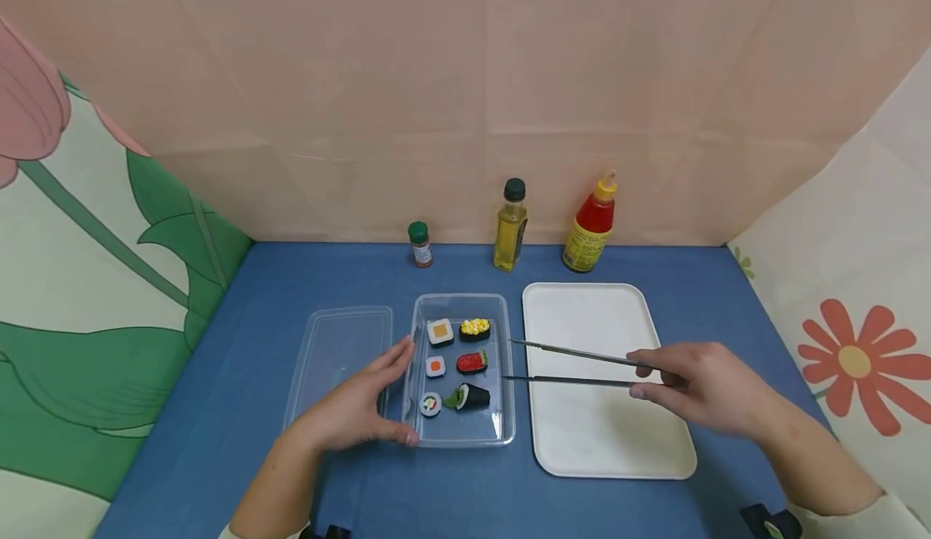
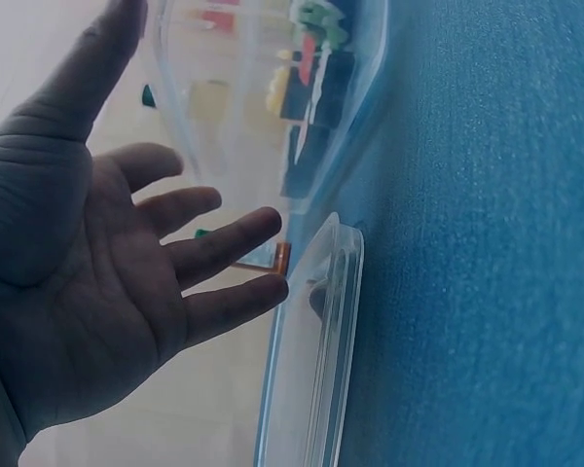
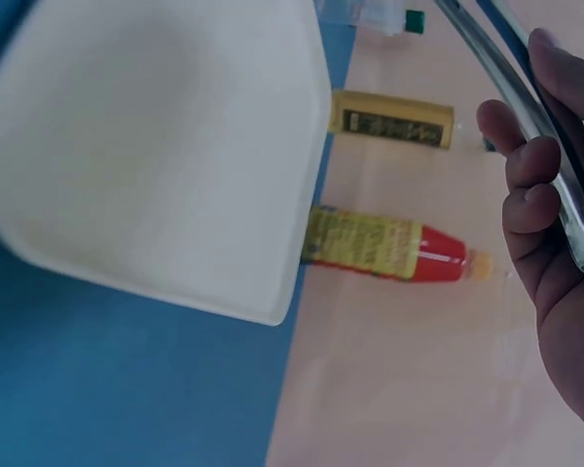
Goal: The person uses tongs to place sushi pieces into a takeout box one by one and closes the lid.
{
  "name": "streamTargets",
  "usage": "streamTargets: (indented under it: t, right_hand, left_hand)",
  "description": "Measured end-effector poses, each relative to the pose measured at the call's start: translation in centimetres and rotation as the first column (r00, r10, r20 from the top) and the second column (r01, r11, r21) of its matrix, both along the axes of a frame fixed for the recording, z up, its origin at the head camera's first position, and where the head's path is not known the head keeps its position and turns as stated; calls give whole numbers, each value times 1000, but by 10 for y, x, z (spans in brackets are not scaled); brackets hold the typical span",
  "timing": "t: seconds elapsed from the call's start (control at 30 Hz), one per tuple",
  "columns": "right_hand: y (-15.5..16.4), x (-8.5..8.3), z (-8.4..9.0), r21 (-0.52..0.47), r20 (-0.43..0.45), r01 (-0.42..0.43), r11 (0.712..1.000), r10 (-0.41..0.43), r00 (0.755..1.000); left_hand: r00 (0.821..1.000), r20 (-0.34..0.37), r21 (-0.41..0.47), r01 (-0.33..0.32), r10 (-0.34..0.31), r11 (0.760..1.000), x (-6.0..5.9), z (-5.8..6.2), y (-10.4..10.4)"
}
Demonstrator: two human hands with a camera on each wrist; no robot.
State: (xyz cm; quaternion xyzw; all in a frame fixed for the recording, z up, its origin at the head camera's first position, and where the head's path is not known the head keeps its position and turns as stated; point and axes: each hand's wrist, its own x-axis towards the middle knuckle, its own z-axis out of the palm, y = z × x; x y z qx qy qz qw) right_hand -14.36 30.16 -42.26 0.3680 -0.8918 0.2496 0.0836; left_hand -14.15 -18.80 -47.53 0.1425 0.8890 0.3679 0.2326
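Note:
A clear plastic box stands on the blue table, holding several small sushi pieces, among them a red-topped one, a yellow-topped one and a dark roll with green at one end. At its left side my left hand spreads its fingers and thumb against the wall. My right hand grips metal tongs above the white tray. The tongs' arms stand apart, tips near the box's right rim, nothing between them. In the right wrist view, fingers wrap the tongs.
A clear lid lies left of the box, partly behind my left hand. Along the back stand a small green-capped jar, an oil bottle and a red sauce bottle. Cloth walls close the back and sides.

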Motion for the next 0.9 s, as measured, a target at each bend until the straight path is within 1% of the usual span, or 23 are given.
streamTargets:
  t: [0.13, 0.3, 0.47, 0.6, 0.7, 0.8, 0.9]
  right_hand:
    - [8, 9, -8, -16, -3, 50, 999, -50, 999]
    - [24, 22, -17, -53, -8, 102, 993, -103, 995]
    - [38, 34, -27, -66, -26, 181, 981, -183, 983]
    - [47, 43, -35, -67, -47, 262, 963, -266, 963]
    - [52, 48, -41, -65, -50, 325, 943, -328, 943]
    - [57, 52, -45, -64, -52, 382, 922, -385, 921]
    - [62, 55, -48, -49, -59, 441, 896, -443, 894]
  left_hand:
    - [1000, 0, -2, -9, 9, 1000, 0, 0, 0]
    - [1000, -5, 9, -2, 2, 1000, 0, -1, -1]
    - [1000, -2, 6, -4, 4, 1000, 1, -1, -1]
    - [1000, 2, 1, -4, 4, 1000, 0, -1, 0]
    - [1000, 3, 2, -1, 1, 1000, 0, -1, 0]
    - [1000, 4, 1, 2, -2, 1000, 0, -1, 0]
    - [1000, 8, -2, 0, 0, 1000, 0, -1, 0]
